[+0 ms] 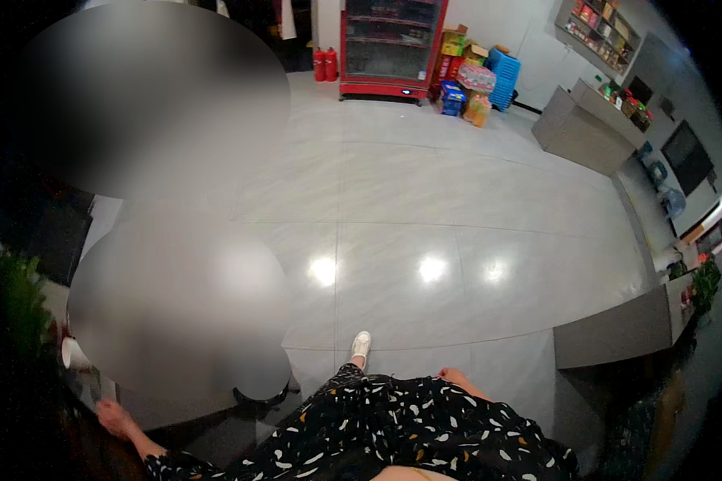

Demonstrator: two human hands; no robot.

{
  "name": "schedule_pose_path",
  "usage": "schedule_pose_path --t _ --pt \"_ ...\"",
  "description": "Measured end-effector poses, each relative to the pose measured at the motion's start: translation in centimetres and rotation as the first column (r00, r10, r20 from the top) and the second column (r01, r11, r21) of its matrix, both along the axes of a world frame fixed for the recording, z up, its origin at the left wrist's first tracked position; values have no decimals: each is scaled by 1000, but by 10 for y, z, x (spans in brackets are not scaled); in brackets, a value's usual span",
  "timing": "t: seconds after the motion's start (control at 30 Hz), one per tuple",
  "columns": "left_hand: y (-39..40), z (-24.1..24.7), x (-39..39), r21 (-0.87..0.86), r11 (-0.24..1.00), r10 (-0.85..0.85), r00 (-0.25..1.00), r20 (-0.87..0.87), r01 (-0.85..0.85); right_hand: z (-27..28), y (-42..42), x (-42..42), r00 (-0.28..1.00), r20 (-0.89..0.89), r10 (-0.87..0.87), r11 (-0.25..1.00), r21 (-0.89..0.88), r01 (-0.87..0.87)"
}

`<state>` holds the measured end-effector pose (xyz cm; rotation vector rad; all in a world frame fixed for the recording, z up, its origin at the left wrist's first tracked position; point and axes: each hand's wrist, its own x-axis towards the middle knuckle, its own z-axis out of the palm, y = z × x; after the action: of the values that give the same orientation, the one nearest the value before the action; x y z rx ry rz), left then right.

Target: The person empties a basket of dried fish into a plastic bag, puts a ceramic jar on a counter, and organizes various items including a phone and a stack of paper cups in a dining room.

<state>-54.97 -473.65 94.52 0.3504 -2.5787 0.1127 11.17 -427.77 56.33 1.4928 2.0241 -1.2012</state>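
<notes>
At the lower left, my left hand (115,418) reaches out beside a counter (177,410). It is blurred, and whether it holds anything cannot be made out. A white cylindrical object (74,353) stands a little beyond it, apart from the fingers. My right hand (454,377) hangs low by my side, partly covered by my black patterned clothing (409,415); its fingers are mostly hidden. One white shoe (361,344) shows on the grey tiled floor (397,192).
Ahead stands a red glass-door display fridge (388,51), with fire extinguishers (325,65) to its left. Stacked boxes, a drinks pack (476,78) and blue plastic stools (504,78) are to its right. A grey counter (592,129) and a low grey partition (614,330) line the right.
</notes>
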Motion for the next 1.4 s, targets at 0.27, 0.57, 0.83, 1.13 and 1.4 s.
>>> schedule_pose_path --t 0.27,0.57,0.83,1.13,1.4 --pt "-54 -64 33 -3 988 155 984 -93 -156 40 33 -52 986 -142 -89 987 118 106" --pt "154 -213 23 584 764 -595 650 472 275 61 -1 -89 913 -333 -235 951 115 287" --pt "585 -216 221 907 -113 -786 -595 169 406 4 -72 12 843 -78 -532 845 25 535" --pt "585 -274 202 750 -263 -602 -710 364 607 17 -80 -25 740 -225 -634 702 233 673" --pt "459 -336 3 520 381 -535 -277 799 764 47 -100 -57 665 -155 -731 634 206 745"
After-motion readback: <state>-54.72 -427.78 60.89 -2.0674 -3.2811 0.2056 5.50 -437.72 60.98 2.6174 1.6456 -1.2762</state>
